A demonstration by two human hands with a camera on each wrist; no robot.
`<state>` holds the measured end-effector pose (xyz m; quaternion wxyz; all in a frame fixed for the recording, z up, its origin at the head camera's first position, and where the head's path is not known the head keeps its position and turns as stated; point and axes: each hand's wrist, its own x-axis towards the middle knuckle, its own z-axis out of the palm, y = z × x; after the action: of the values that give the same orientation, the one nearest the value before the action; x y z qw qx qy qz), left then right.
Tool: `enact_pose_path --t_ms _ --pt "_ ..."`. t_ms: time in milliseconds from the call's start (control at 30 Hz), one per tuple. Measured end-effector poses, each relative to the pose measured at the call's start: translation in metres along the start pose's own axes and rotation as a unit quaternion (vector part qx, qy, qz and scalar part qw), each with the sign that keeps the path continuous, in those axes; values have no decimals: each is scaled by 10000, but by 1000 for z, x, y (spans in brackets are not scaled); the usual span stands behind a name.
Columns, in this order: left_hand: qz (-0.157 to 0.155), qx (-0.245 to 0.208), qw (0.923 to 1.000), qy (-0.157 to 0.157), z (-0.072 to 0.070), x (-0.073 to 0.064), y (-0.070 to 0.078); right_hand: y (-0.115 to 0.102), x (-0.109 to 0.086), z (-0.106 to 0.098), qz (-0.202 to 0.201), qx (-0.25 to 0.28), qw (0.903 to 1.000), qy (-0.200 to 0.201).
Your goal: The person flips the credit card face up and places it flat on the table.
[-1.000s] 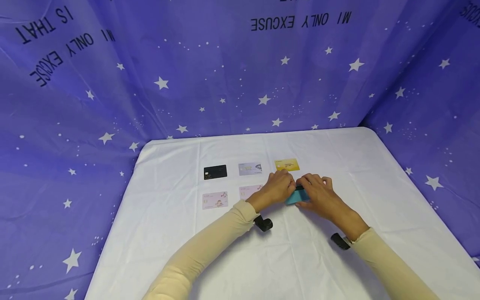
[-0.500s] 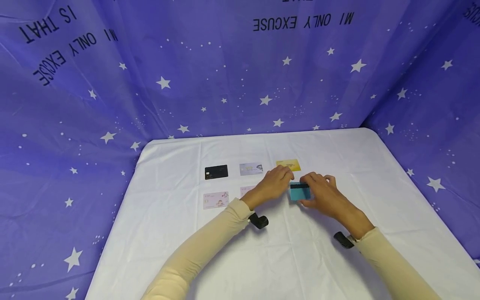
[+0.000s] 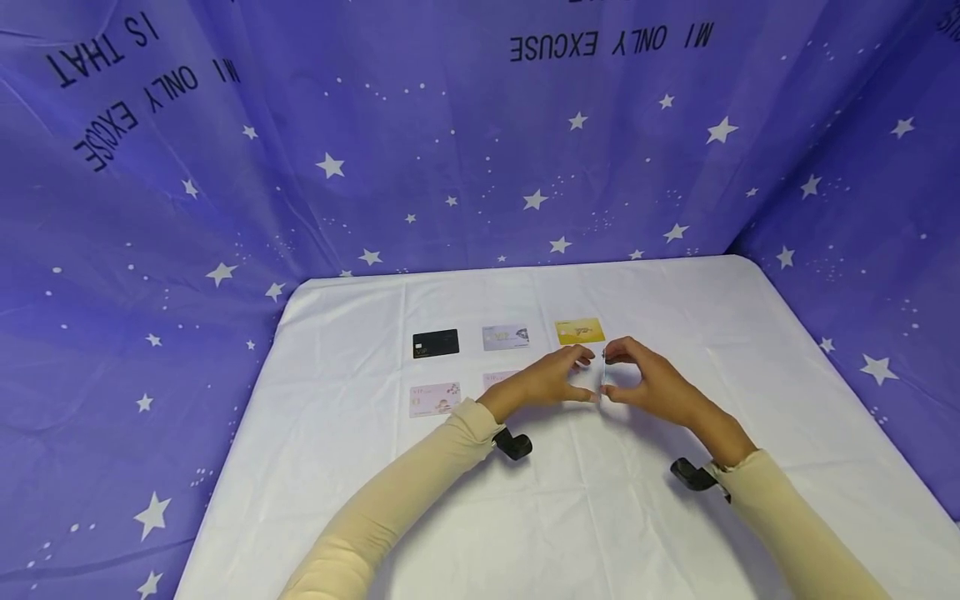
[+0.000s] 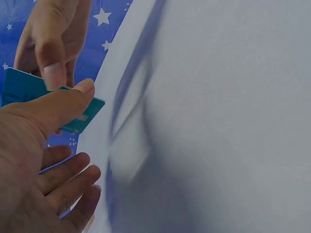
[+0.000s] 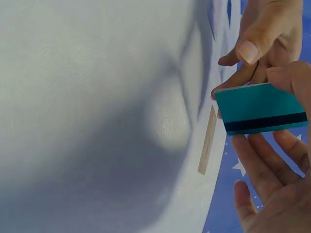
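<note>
A teal card with a dark stripe [image 5: 262, 104] is pinched at its edges between the thumb and fingers of my right hand [image 3: 651, 385]. It stands upright, seen nearly edge-on in the head view. My left hand [image 3: 549, 380] is just left of the card, its thumb and fingers apart. In the left wrist view, the left thumb [image 4: 63, 104] overlaps the teal card [image 4: 20, 87]. Behind both hands lies a yellow card [image 3: 579, 331]. Part of a pink card [image 3: 498, 380] is hidden by the left hand.
Other cards lie flat on the white-covered table [image 3: 480, 508]: a black card [image 3: 436, 343], a silver-grey card [image 3: 506, 337] and another pink card [image 3: 435, 400]. A purple star-patterned curtain [image 3: 450, 133] borders the table at the back and sides.
Held low between both hands at first, the teal card has turned from its striped face to edge-on in my right hand. My left fingers have spread from a bunched pose.
</note>
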<state>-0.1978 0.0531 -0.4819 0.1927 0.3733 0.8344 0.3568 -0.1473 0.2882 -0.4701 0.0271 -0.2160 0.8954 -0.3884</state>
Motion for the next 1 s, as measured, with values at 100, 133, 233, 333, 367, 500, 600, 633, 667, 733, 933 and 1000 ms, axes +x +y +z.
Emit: enact_pose_path --t_ms 100,133,233,333,367,500,600,633,667,733,933,1000 --pt "-27 86 10000 19 2 0 1 1 0 -1 256 401 9988 -80" --pt "-27 91 10000 22 2 0 1 1 0 -1 357 520 9980 -91" --pt "47 76 10000 40 2 1 0 3 -1 -2 550 895 9944 -91" --pt "121 68 9999 74 3 0 0 5 -1 -2 605 1287 9898 -80" --pt "145 74 9998 84 3 0 -1 6 -1 -2 595 1419 9881 -77" --pt "149 144 9997 138 3 0 -2 9 -2 -2 581 1863 9807 -89" --pt "136 212 9995 206 2 -1 -2 11 -2 -3 586 1995 9781 -135" --pt "141 249 9993 226 2 -1 -2 11 -2 -3 590 1983 9783 -139" --pt "140 274 9992 247 2 -2 -2 11 -2 -3 602 1950 9789 -135" --pt "134 295 9990 306 1 -3 -2 12 -3 -5 656 1782 9818 -78" --pt "-5 394 9974 607 -1 -6 -4 13 -4 -9 861 905 9920 184" --pt "-37 490 9963 708 -1 -8 -5 14 -4 -11 906 677 9934 206"
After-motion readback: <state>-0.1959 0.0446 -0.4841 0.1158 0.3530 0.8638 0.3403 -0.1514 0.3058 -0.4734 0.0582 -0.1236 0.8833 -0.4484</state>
